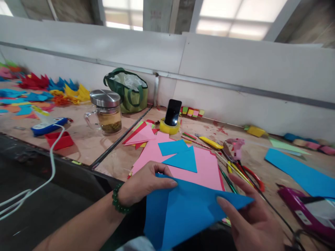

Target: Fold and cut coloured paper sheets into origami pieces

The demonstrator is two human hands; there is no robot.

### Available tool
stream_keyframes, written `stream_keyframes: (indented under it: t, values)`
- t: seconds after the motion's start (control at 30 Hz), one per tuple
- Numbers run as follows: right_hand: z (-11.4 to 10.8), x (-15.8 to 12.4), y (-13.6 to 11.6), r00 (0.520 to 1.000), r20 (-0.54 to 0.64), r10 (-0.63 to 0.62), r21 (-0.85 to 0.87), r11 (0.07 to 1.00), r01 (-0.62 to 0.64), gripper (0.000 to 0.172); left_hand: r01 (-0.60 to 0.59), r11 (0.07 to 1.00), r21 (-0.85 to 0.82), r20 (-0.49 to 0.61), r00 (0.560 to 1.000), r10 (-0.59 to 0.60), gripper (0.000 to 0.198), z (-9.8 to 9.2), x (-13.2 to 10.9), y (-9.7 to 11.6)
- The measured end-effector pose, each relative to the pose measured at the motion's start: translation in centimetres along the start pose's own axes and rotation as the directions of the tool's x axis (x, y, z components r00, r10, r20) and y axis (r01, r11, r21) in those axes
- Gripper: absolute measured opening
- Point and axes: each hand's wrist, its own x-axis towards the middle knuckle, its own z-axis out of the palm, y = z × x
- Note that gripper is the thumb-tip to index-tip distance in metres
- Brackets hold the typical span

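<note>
A sheet of blue paper [191,209], creased and partly folded over, hangs between my two hands in front of the table's edge. My left hand [146,183], with a green bead bracelet [119,199] on its wrist, pinches the paper's upper left edge between thumb and fingers. Near the pointed right corner, my right hand [248,212] has its thumb on the near face and fingers behind, gripping the paper. Beyond it lie two smaller blue paper pieces [183,162] on a stack of pink paper [209,170]. Folded pink and red triangles [141,134] are at the stack's upper left.
A phone [173,112] leans in a yellow tape roll [169,127]. To the right lie a pink glue gun [237,148], scissors [258,179], a yellow-handled knife [210,142] and a purple device [300,209]. A glass tea mug [108,116] and green bag [133,94] stand left.
</note>
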Motion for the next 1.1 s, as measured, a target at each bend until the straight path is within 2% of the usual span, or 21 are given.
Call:
stream_keyframes:
  t: [0.23,0.43,0.63,0.8,0.93,1.0,1.1]
  values:
    - [1.2,-1.3,-1.9,0.997,-0.074,-0.017,-0.044,0.999,0.014,0.072,-0.039,0.999,-0.029,0.071,0.997,0.041,0.019,-0.1,-0.2,0.0]
    - [0.3,-0.1,-0.3,0.999,-0.032,-0.003,0.035,0.999,0.004,0.075,-0.071,0.997,0.039,0.061,0.996,0.068,0.017,-0.1,-0.3,0.6]
    - [-0.2,1.2,0.6,0.994,-0.054,-0.096,0.129,0.986,0.102,0.069,-0.132,0.97,0.203,0.053,0.991,0.123,0.018,-0.6,-0.4,0.7]
    - [-0.3,2.7,0.5,0.991,-0.049,-0.126,0.172,0.976,0.133,0.058,-0.096,0.958,0.27,0.032,0.995,0.09,0.025,-0.8,-0.1,1.1]
    - [-0.6,5.8,0.0,0.99,0.056,-0.128,0.147,0.982,0.119,0.057,-0.113,0.919,0.377,0.053,0.994,0.1,0.026,-1.4,2.4,2.7]
    - [-0.6,8.1,-0.1,0.98,0.137,-0.141,0.039,0.99,0.137,0.061,-0.159,0.887,0.433,0.1,0.987,0.128,0.026,-2.1,4.8,3.6]
    - [-0.3,11.3,0.5,0.958,0.256,-0.125,-0.191,0.966,0.177,0.057,-0.119,0.823,0.555,0.152,0.988,0.04,0.028,-3.1,8.9,4.1]
